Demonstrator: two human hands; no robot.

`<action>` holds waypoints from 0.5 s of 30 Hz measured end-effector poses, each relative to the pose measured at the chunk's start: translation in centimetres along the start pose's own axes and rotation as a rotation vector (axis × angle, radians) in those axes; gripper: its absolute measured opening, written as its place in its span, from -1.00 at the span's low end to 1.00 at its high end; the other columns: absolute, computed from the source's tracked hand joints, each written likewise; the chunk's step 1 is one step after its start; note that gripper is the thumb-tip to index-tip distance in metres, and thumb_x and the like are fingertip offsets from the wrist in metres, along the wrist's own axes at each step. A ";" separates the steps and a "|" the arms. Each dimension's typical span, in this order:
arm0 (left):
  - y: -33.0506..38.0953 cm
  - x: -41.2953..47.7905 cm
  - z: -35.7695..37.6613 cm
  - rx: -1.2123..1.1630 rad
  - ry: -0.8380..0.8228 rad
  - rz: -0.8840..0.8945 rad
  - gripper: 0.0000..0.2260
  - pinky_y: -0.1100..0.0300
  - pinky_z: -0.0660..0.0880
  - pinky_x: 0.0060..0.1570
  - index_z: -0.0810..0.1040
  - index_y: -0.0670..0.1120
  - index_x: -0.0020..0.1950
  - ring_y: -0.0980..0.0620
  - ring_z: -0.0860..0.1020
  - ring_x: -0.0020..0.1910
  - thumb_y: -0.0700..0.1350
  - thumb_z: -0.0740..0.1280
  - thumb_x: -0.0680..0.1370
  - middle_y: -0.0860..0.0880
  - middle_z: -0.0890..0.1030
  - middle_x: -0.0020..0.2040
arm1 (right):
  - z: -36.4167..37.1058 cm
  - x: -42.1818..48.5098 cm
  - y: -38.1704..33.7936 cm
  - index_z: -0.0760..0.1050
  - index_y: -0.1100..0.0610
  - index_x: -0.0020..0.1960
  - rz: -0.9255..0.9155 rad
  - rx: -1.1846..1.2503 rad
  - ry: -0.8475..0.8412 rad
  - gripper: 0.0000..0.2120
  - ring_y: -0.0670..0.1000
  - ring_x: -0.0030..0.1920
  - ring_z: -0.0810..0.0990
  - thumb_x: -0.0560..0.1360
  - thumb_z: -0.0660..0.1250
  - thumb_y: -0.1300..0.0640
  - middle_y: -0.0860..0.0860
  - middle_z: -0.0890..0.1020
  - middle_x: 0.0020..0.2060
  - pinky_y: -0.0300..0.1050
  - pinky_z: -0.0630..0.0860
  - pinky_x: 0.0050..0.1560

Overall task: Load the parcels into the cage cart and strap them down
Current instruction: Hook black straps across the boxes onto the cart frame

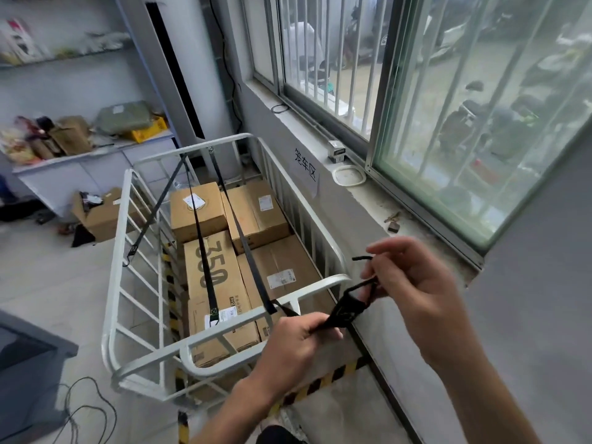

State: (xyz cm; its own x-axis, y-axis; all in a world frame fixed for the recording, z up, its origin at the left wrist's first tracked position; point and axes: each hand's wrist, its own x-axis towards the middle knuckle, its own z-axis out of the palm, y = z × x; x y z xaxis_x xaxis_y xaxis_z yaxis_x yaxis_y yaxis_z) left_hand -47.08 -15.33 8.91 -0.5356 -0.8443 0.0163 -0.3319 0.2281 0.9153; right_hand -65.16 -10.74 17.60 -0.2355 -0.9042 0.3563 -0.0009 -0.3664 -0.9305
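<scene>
A white cage cart (115,251) stands by the wall with several brown cardboard parcels (211,277) packed inside. Three black straps cross it: one (201,245) lies over the parcels to the near rail, another (153,206) runs to the left side, and a third strap (243,245) runs from the far rail toward me. My left hand (298,341) grips that third strap's near end, just outside the cart's near right corner. My right hand (407,283) pinches the black hook (362,286) at the strap's tip, above the corner.
A windowsill (349,177) with a barred window runs along the right, close to the cart. Yellow-black floor tape (320,382) marks the cart's bay. An open box (99,213) and shelves with goods sit at the back left. Cables (83,411) lie on the floor near left.
</scene>
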 end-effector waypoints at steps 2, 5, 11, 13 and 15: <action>-0.1 1.4 -1.1 -0.045 0.030 -0.046 -0.89 0.08 0.61 -0.05 0.71 0.17 -0.07 0.07 0.68 -0.11 0.03 0.37 0.52 0.13 0.72 -0.15 | 1.1 3.0 1.4 0.62 -0.05 0.03 0.060 0.088 0.024 -0.91 0.09 -0.26 0.68 0.56 0.38 0.00 0.09 0.69 -0.16 -0.11 0.63 -0.21; 0.0 4.2 -3.1 -0.139 0.051 -0.099 -0.86 0.36 0.55 -0.17 0.71 0.18 -0.11 0.16 0.67 -0.18 -0.02 0.37 0.54 0.08 0.73 -0.15 | 2.7 7.4 3.3 0.60 -0.07 0.17 0.135 0.160 0.005 -0.67 0.09 -0.03 0.70 0.48 0.45 -0.19 0.07 0.71 0.09 -0.08 0.62 -0.04; -0.1 11.4 -7.8 -0.145 0.012 -0.190 -0.87 0.38 0.51 -0.13 0.69 0.18 -0.08 0.16 0.68 -0.13 -0.03 0.37 0.56 0.08 0.73 -0.17 | 6.5 15.7 8.2 0.35 0.02 0.46 0.381 0.386 -0.076 -0.46 0.18 0.16 0.68 0.51 0.41 0.12 -0.04 0.61 0.31 0.03 0.62 0.15; -0.4 14.2 -9.6 -0.118 -0.013 -0.216 -0.87 0.28 0.55 -0.05 0.69 0.15 -0.11 0.16 0.68 -0.13 -0.06 0.37 0.53 0.08 0.73 -0.18 | 7.8 18.3 9.4 0.41 0.14 0.40 0.476 0.467 -0.017 -0.45 0.16 0.08 0.71 0.45 0.46 0.17 0.04 0.66 0.24 -0.03 0.65 0.03; -1.1 17.0 -11.2 -0.075 -0.048 -0.250 -0.82 0.36 0.51 -0.13 0.70 0.12 -0.15 0.21 0.67 -0.18 -0.13 0.37 0.53 0.11 0.73 -0.21 | 8.8 20.5 11.1 0.52 0.18 0.31 0.560 0.535 0.054 -0.52 0.15 -0.03 0.72 0.40 0.49 0.24 0.14 0.68 0.16 -0.06 0.66 -0.10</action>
State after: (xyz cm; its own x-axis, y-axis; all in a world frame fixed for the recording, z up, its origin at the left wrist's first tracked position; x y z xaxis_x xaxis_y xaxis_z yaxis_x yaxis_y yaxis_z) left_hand -47.09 -35.39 12.69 -0.4812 -0.8454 -0.2319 -0.4009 -0.0230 0.9158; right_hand -61.46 -35.27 15.36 -0.1097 -0.9788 -0.1729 0.5987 0.0738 -0.7976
